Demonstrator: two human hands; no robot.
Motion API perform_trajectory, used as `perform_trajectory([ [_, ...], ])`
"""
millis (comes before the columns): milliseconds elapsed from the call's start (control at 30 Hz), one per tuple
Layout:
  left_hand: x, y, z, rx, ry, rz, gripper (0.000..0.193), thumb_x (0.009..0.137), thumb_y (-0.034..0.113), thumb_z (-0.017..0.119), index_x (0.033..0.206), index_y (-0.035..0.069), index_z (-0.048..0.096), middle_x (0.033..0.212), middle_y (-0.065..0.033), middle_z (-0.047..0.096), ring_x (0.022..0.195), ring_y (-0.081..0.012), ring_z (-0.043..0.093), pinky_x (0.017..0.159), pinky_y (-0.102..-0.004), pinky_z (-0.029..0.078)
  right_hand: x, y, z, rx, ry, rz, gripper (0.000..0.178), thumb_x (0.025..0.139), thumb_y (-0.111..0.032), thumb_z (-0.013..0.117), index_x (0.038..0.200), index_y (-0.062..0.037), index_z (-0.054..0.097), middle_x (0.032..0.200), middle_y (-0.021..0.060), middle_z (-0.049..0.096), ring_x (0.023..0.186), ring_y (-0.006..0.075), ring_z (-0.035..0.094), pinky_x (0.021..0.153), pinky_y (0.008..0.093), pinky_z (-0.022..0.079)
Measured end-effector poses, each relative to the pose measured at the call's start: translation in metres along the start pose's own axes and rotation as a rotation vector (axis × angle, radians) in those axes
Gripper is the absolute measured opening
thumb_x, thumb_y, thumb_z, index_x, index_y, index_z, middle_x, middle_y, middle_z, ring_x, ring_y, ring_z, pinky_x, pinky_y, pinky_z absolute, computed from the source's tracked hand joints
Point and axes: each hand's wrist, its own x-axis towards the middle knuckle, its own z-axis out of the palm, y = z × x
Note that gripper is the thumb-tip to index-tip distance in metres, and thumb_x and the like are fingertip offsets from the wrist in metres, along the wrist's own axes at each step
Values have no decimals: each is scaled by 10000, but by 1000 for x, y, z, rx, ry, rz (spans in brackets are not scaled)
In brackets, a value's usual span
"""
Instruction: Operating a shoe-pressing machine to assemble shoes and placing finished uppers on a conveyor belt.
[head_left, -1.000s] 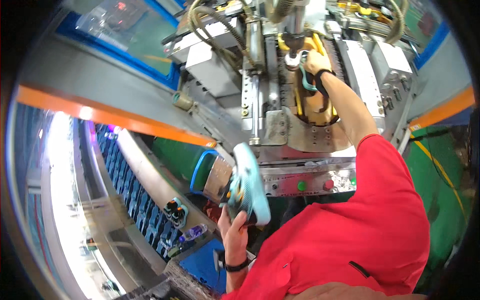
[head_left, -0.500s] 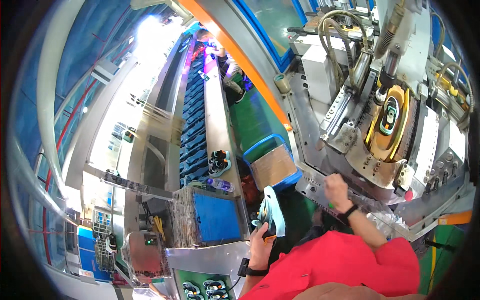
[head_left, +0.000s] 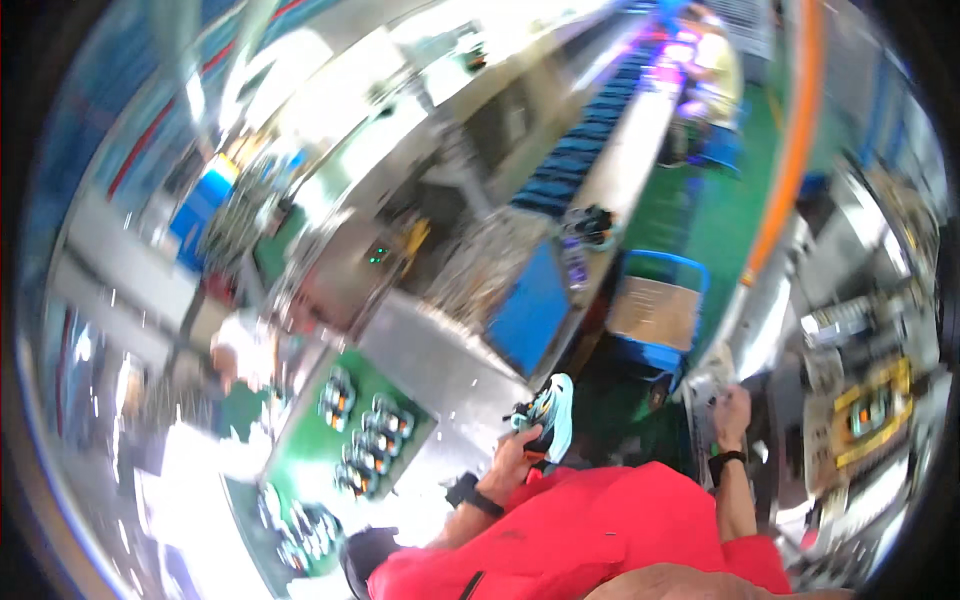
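Head view, swung left: green rectangular tabletop (head_left: 310, 450), dark-and-pale shoes (head_left: 374, 442), newly in fuller sight. Light-blue-and-black shoe (head_left: 558, 412): gripped by left hand (head_left: 512, 456), seemingly between stations. Right hand (head_left: 733, 415): blurred, fingers indeterminate.

No readable text, number or sign; motion blur all over. Green lit marks (head_left: 378, 255) on the metal box (head_left: 338, 278): digits or plain lamps, can't tell. Bottle (head_left: 575, 264): purple on it, too smeared to tell whether that's a label. Machine's front panel (head_left: 702, 432): blurred, lettering can't be made out.
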Motion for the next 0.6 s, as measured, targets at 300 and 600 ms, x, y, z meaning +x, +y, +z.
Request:
perform_trajectory([
  [300,72,61,-202,-464,479,268,244,792,7,705,1005,-60,609,916,-164,650,766,-308,674,613,-473,589,205,-385,-66,363,-29,-803,175,878,-82,622,1047,-39,619,904,86,629,710,171,557,652,292,453],
  [600,187,203,-421,-419,792,449,270,722,139,761,888,-8,607,770,-115,645,545,-217,600,414,-328,441,231,-845,13,5,-16,-1855,471,782,1,648,1239,-75,565,1253,130,567,1183,340,528,991,403,442],
])
